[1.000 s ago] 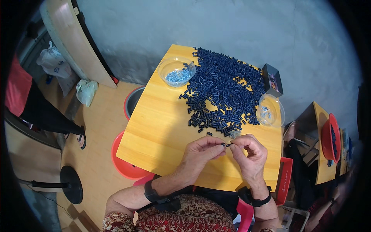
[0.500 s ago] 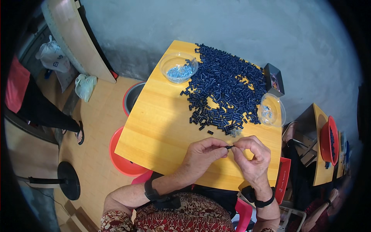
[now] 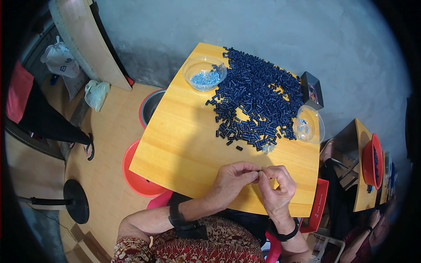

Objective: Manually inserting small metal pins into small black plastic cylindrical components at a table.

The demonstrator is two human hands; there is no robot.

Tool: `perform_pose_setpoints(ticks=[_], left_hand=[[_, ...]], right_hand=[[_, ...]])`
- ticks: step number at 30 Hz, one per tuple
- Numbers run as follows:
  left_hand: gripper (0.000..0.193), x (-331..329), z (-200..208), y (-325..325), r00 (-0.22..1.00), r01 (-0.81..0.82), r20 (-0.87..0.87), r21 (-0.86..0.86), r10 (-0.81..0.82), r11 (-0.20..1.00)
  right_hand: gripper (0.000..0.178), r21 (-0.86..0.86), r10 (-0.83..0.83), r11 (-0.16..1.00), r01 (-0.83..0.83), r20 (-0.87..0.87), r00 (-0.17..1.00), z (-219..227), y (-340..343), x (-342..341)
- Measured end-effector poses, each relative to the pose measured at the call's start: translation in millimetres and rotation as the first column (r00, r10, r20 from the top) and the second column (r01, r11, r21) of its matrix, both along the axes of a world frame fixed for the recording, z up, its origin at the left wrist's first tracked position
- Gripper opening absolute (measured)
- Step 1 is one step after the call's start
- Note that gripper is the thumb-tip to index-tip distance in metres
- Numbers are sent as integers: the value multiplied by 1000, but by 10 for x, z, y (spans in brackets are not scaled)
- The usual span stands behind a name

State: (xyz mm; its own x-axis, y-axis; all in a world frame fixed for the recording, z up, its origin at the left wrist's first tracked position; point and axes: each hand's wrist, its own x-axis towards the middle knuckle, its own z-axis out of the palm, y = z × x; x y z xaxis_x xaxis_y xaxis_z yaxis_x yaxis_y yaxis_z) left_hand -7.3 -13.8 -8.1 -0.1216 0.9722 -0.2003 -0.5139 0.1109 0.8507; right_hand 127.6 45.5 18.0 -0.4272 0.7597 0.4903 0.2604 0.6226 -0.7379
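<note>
The left hand (image 3: 232, 182) has its thumb and forefinger pinched together on a small dark piece (image 3: 259, 171), mostly hidden by the fingers; the right hand (image 3: 277, 188) meets it from the other side, thumb and forefinger closed on the same piece, just above the near part of the yellow table (image 3: 171, 144). From the left, a red basin (image 3: 140, 186) sits below the table's edge, then a clear bowl (image 3: 199, 66) of shiny bits stands on the tabletop. Beside it spreads a heap of dark tubes (image 3: 256, 96), with some small clear pieces (image 3: 268, 149) at its near edge. Farther right are a second clear bowl (image 3: 313, 131) and an open black box (image 3: 313, 103).
</note>
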Motion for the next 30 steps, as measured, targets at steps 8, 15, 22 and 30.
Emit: perform_pose_setpoints(ticks=[8,15,22,30], left_hand=[[20,-40,3,57,987,97,135,-37,-91,995],[17,-8,5,56,966,117,247,-131,-82,984],[18,18,-33,45,964,145,242,-133,-110,980],[29,-37,35,87,965,239,138,-125,-222,963]], right_hand=[[29,-7,-9,1000,10,83,996,55,0,123],[41,280,32,956,-93,216,976,115,129,138],[37,401,7,907,-131,297,955,114,148,143],[34,435,-32,893,-113,310,950,135,210,238]])
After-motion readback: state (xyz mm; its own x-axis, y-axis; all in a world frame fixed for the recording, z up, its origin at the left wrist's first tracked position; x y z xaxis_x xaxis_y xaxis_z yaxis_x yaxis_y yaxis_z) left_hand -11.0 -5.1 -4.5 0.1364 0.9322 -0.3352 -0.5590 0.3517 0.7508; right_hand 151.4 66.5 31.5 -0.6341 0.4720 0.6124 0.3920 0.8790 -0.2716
